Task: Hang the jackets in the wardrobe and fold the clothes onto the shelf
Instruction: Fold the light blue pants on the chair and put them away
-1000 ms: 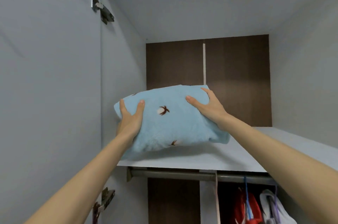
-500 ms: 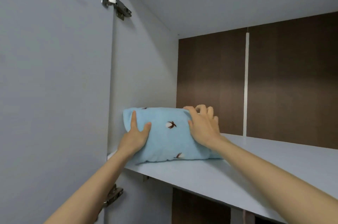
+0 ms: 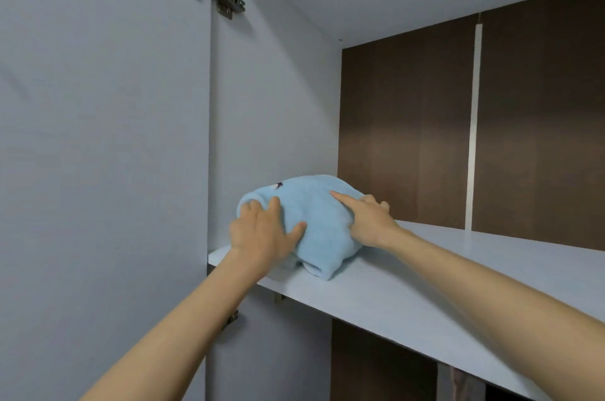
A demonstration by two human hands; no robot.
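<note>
— Pressing down: left hand fingers spread on the blue bundle, shelf beneath them.
— On the right hand, forefinger straight (others unclear). Release carelessly and the loose fold short of the fingers may spring open.

The folded garment was pale blue with a small dark motif. The shelf and door were light grey, the back panel dark brown wood grain, its strip cream.
</note>
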